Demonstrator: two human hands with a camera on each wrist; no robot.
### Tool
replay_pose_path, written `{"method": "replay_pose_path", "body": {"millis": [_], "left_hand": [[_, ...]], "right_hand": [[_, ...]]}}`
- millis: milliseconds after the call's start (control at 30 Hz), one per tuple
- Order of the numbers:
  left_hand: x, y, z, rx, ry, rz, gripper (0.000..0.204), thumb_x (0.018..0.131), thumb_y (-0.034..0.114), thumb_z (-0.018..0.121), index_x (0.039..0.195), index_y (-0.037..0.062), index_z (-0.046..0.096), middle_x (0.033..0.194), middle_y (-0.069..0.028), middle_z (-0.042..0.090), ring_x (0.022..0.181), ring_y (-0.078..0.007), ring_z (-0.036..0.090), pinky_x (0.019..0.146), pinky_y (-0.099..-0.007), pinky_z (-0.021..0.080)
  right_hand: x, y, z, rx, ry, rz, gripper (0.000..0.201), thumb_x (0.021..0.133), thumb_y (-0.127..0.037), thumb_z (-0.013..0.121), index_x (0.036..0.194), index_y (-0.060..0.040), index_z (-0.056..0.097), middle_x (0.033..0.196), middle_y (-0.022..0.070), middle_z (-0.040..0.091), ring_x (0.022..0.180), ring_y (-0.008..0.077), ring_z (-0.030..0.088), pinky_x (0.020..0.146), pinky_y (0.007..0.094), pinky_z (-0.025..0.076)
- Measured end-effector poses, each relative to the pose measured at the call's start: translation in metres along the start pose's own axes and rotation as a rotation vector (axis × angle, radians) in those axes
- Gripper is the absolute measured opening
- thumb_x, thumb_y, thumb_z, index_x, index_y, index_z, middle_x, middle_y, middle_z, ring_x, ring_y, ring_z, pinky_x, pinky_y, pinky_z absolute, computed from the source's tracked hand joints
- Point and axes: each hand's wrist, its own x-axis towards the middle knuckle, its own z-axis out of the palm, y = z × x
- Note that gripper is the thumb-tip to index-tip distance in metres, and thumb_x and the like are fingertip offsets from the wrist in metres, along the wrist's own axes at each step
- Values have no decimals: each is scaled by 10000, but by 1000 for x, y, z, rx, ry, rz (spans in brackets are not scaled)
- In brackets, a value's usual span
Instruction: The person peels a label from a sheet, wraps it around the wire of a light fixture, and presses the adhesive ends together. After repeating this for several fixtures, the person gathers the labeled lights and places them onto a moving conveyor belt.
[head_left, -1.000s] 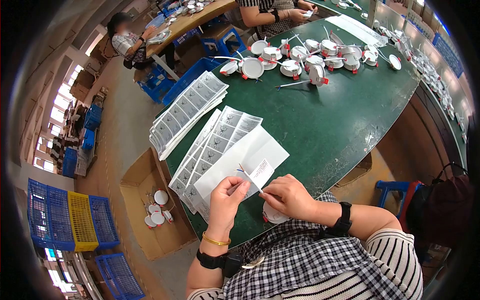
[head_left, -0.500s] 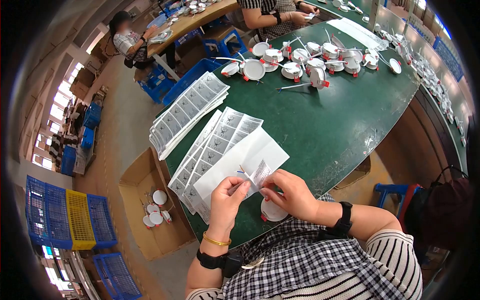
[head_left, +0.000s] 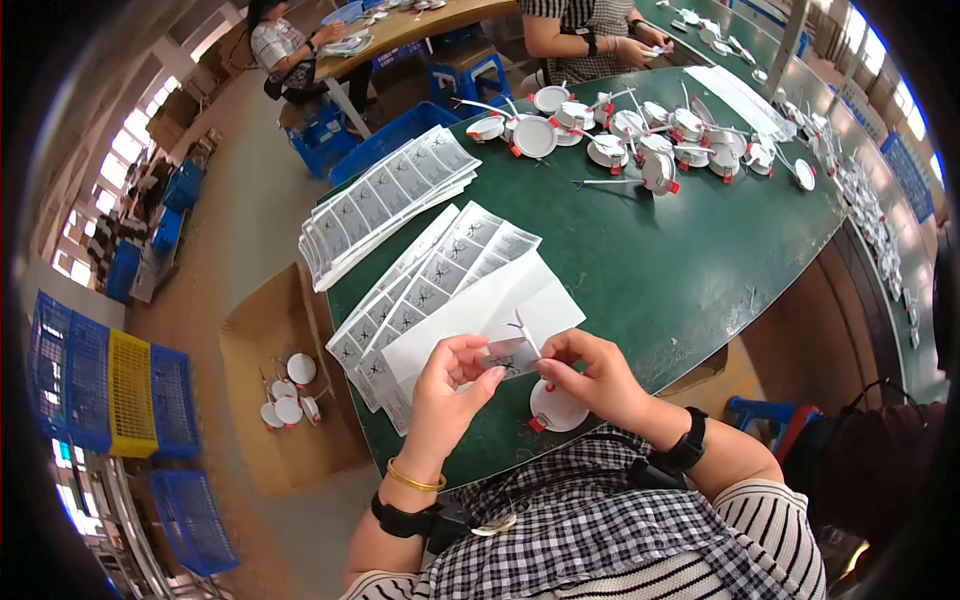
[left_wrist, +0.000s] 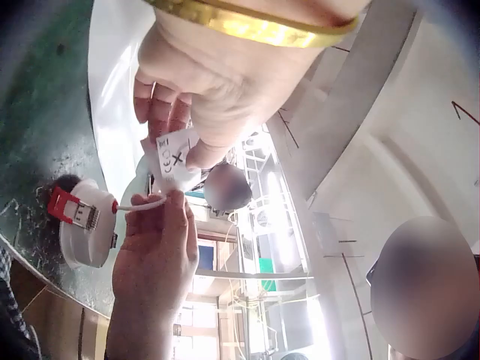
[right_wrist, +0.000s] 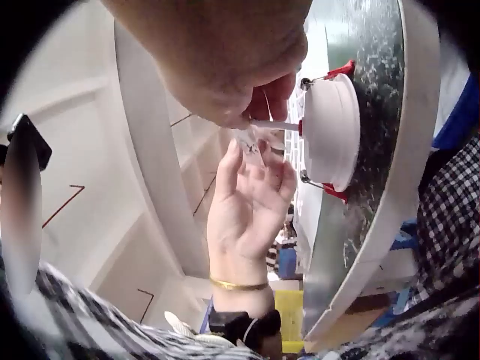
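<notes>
Between its thumb and fingers my left hand (head_left: 450,385) pinches a small label (head_left: 512,358), which shows a crossed-out symbol and CE mark. The label stretches across to the white cable (head_left: 530,340), whose bare coloured wire ends point up and away. My right hand (head_left: 595,375) pinches that cable at the label's right edge, thumb against forefinger. Below the right hand, a white round downlight (head_left: 560,408) with red clips lies on the green table; in the right wrist view the cable runs from its housing (right_wrist: 330,131) into the right fingers.
Printed label sheets (head_left: 440,275) and a blank white sheet (head_left: 480,310) lie beyond the hands, near another stack (head_left: 385,200). Many downlights (head_left: 625,130) cluster at the table's far side. A cardboard box (head_left: 260,450) holding several downlights stands left of the table. Other people sit beyond.
The label, earlier showing small print to the cable's right, now spans leftward to the left hand with its symbol side showing. The right hand has shifted slightly; the head view has turned.
</notes>
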Motion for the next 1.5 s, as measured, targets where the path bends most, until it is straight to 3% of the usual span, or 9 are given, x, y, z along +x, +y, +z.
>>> {"method": "replay_pose_path", "body": {"millis": [33, 100, 633, 900, 1500], "left_hand": [[-2, -5, -4, -14, 12, 0, 212, 863, 61, 652, 1049, 4, 568, 911, -4, 596, 840, -64, 554, 788, -208, 470], [-5, -11, -7, 67, -78, -61, 182, 862, 68, 658, 1015, 10, 579, 894, 6, 595, 805, -52, 547, 755, -193, 460], [-3, -23, 2, -105, -86, -32, 80, 872, 43, 635, 935, 11, 598, 909, -8, 606, 850, -60, 553, 774, -197, 462], [-3, -15, 4, -235, -118, -155, 65, 881, 61, 630, 906, 33, 576, 889, 0, 602, 789, -41, 523, 734, -182, 447], [-5, -15, 13, -184, -46, -49, 89, 861, 41, 641, 864, 50, 553, 918, -15, 604, 814, -47, 529, 756, -197, 455]], "right_hand": [[-1, -1, -6, 133, -45, 92, 114, 877, -99, 641, 934, -12, 595, 770, 34, 626, 664, 102, 608, 599, 239, 492], [-5, 0, -15, 131, -80, 123, 109, 893, -99, 626, 943, -8, 591, 789, 9, 615, 695, 76, 596, 620, 228, 485], [-18, 8, -18, 162, -55, 91, 93, 879, -51, 618, 937, -8, 561, 827, 15, 601, 745, 79, 585, 681, 224, 482], [-19, 3, -16, 194, -12, 92, 82, 880, -44, 614, 930, -15, 557, 846, 9, 589, 744, 75, 581, 673, 216, 474], [-22, -1, -15, 302, -37, 44, 88, 910, -53, 580, 967, -10, 529, 850, 11, 567, 761, 73, 570, 681, 216, 478]]}}
